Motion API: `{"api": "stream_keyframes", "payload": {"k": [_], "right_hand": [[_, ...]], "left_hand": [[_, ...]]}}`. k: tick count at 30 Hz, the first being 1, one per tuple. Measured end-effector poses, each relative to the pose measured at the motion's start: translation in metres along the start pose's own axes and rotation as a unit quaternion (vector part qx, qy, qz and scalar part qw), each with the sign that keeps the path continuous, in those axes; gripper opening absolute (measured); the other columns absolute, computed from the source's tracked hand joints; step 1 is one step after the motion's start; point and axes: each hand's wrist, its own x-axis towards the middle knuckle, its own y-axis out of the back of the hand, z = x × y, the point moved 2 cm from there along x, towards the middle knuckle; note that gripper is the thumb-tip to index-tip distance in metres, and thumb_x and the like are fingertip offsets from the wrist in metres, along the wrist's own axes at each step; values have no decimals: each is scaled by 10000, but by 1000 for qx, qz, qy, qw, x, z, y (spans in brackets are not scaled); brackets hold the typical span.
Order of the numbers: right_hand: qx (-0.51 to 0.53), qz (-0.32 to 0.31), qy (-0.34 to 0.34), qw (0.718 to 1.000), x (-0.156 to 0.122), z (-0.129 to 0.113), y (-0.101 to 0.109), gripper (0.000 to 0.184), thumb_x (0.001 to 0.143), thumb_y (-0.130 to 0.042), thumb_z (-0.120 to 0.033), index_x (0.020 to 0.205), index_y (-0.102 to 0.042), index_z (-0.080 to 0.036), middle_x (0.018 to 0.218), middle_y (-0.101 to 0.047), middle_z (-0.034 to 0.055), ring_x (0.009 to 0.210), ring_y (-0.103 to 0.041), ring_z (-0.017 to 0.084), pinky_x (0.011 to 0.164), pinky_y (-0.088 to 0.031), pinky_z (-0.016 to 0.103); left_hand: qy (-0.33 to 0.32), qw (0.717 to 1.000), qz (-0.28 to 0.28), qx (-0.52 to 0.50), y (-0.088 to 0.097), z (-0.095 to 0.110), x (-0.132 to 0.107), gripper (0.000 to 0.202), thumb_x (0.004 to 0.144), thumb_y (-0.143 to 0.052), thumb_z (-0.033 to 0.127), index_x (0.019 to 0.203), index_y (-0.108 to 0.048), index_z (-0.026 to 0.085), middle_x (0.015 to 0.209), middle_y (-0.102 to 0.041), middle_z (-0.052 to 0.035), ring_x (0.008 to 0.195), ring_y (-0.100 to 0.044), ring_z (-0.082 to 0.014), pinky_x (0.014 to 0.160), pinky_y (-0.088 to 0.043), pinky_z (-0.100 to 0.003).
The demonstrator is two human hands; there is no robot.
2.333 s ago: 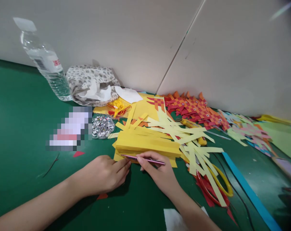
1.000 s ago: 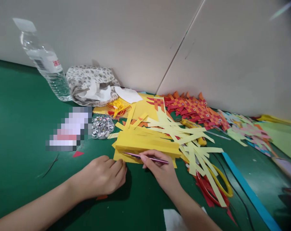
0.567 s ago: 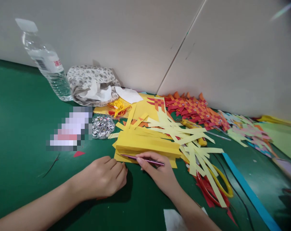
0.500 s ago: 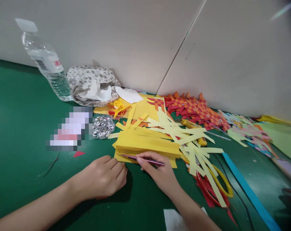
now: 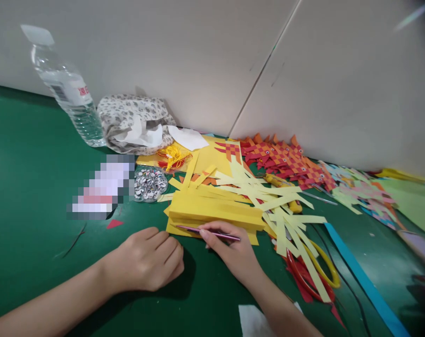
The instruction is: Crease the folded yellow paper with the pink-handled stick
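My left hand point(image 5: 151, 260) is curled into a fist above the green table, left of the yellow paper; its palm side is hidden, so I cannot see what it may hold. Between thumb and fingers of my right hand point(image 5: 229, 245) lies a slim purple pen-like tool point(image 5: 219, 234), pointed at its left end. Whether it is a pen or tweezers I cannot tell. The hand rests at the front edge of the folded yellow paper point(image 5: 212, 208), the tool's tip over the paper's lower left part. Pale yellow paper strips point(image 5: 268, 199) lie scattered beyond and to the right.
Further back are a water bottle point(image 5: 70, 93), a patterned cloth tissue holder point(image 5: 137, 110), a bag of googly eyes point(image 5: 150, 184) and yellow tassels point(image 5: 172, 157). Woven red-orange paper fish point(image 5: 286, 159) are piled against the wall. Red-and-yellow-handled scissors point(image 5: 324, 264) and a blue strip point(image 5: 365, 276) lie right.
My left hand has shifted slightly left, and the orange bit that showed beneath it is out of sight. The right hand and the tool have stayed in place.
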Motion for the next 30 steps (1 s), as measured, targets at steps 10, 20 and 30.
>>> {"api": "stream_keyframes", "payload": {"k": [10,20,30], "right_hand": [[0,10,-1,1000,0,-2,0,173,805,-675,-358,833,-744,-203,792,-735,30,646,-660,153,616,-526,247],[-1,36,2,999,0,-3,2,153,774,-667,-330,747,-728,-192,625,-682,12,563,-617,144,549,-492,236],[-2,82,11,997,0,-3,4,132,738,-653,-298,679,-700,-190,580,-658,9,542,-599,148,532,-483,242]], "left_hand": [[18,999,-42,14,-7,-2,0,306,877,-479,178,572,-490,185,504,-461,21,467,-438,-129,456,-306,-302],[13,997,-67,19,-7,-1,-2,308,880,-467,185,573,-486,191,502,-481,13,450,-458,-151,445,-278,-319],[18,998,-67,11,-9,-1,-3,330,885,-451,179,558,-493,189,493,-487,7,442,-477,-152,433,-290,-312]]}}
